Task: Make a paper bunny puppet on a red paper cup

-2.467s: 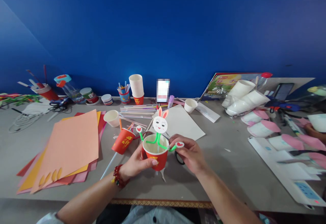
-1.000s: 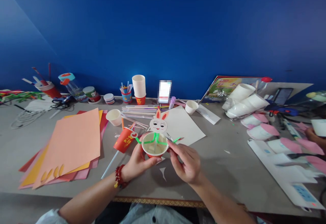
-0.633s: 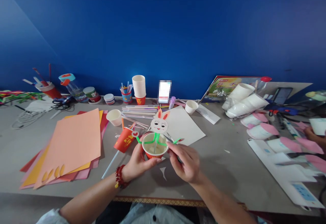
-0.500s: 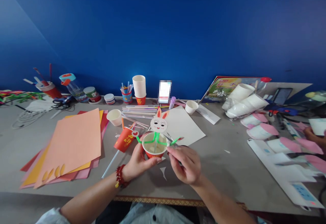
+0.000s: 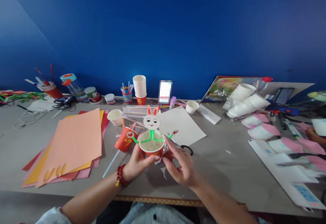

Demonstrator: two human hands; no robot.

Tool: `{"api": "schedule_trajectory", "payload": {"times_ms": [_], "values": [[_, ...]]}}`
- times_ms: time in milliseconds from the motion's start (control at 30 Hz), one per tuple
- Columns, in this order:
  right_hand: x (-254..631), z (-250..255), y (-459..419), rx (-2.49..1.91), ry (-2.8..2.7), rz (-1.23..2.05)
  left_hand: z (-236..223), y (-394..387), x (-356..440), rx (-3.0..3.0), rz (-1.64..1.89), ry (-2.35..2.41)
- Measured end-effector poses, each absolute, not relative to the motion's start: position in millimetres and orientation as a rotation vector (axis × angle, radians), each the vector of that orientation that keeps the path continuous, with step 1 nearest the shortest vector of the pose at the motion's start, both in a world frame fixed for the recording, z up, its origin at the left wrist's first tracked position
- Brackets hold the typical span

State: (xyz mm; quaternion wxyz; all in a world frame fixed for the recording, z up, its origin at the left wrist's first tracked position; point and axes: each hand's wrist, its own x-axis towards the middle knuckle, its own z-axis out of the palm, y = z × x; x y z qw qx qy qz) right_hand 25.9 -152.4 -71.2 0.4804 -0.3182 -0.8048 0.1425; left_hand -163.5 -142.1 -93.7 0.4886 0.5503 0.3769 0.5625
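My left hand (image 5: 139, 161) is closed round the left side of a red paper cup (image 5: 152, 153) with a white rim. A white paper rabbit face (image 5: 152, 122) with orange ears stands above the cup. Green bent pipe cleaners (image 5: 151, 136) run from under it across the cup and out over both sides, with small heart-marked paper pieces at their ends. On the cup's right side rest the thumb and fingers of my right hand (image 5: 181, 164). Behind that hand the black handle of scissors (image 5: 187, 149) shows on the table; the blades are mostly hidden.
Left of the cup, another red paper cup (image 5: 124, 139) lies tilted. Coloured paper sheets (image 5: 78, 139) are stacked at the left, and a white sheet (image 5: 182, 125) lies behind. Pink-topped paper cups (image 5: 265, 131) and a white power strip (image 5: 270, 159) occupy the right, where another person's hand (image 5: 314, 136) shows.
The cup with its rabbit has shifted slightly left and turned more upright. My right hand has moved from the right pipe-cleaner arm onto the cup's side, and the scissors handle shows more.
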Motion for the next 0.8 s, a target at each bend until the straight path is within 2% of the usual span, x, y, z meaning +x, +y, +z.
{"api": "schedule_trajectory", "payload": {"times_ms": [100, 267, 467, 533, 700, 800], "values": [[23, -73, -156, -0.799, -1.907, 0.515, -93, -143, -163, 1.376, 1.36, 0.939], [19, -81, -158, -0.654, -1.769, 1.039, -91, -144, -162, 1.388, 1.337, 0.927], [20, -85, -156, -0.646, -1.682, 1.24, -93, -145, -164, 1.449, 1.34, 1.04], [22, -82, -155, -0.665, -1.713, 1.158, -97, -145, -165, 1.486, 1.341, 1.06], [28, -73, -148, -0.816, -1.91, 0.617, -106, -143, -166, 1.642, 1.385, 1.057], [32, -70, -144, -0.831, -2.005, 0.436, -106, -141, -166, 1.691, 1.425, 1.001]]}}
